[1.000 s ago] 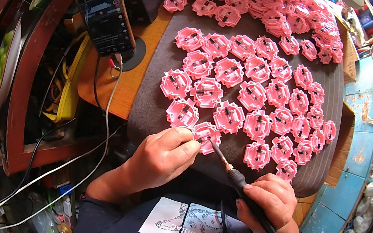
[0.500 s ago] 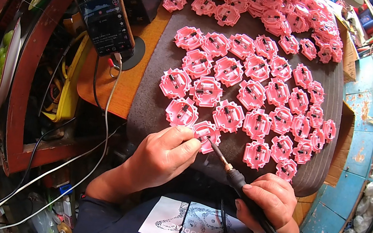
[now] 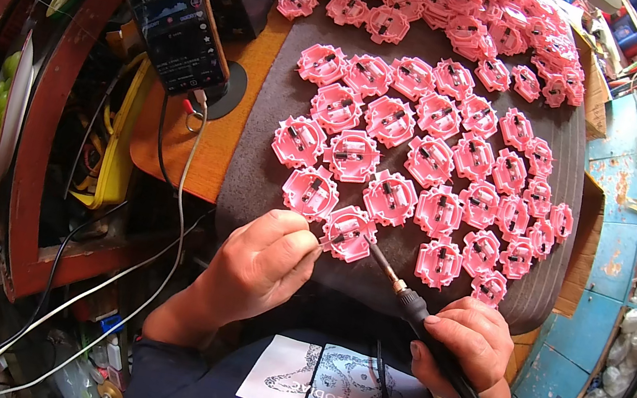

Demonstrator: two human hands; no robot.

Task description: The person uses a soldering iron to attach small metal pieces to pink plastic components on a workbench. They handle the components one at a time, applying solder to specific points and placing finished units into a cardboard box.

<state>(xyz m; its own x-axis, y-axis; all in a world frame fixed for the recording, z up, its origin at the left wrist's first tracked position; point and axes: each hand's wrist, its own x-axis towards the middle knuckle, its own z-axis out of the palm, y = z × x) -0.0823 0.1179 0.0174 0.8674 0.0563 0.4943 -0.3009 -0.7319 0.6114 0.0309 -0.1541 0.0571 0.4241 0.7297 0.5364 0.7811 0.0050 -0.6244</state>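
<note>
In my right hand (image 3: 472,345) is a soldering iron (image 3: 415,305), its black handle lying under my fingers. The metal tip points up and left, at the right side of the nearest pink plastic housing (image 3: 350,233). Closed in a pinch, my left hand (image 3: 266,262) is just left of that housing. A thin dark piece reaches from its fingertips to the housing's edge; I cannot make out what it is. Beyond lie several more pink housings (image 3: 390,198) in loose rows, open side up, with small black and metal parts inside.
A dark grey mat (image 3: 254,175) lies under the housings. At its far end is a heap of pink housings (image 3: 446,4). A phone (image 3: 174,12) stands on the wooden table (image 3: 153,144) at the left, with a white cable (image 3: 183,201) running down. Blue panels (image 3: 612,251) are at the right.
My left hand has drawn back slightly left and down from the nearest housing. The iron's tip has shifted right, from inside the housing to its right side.
</note>
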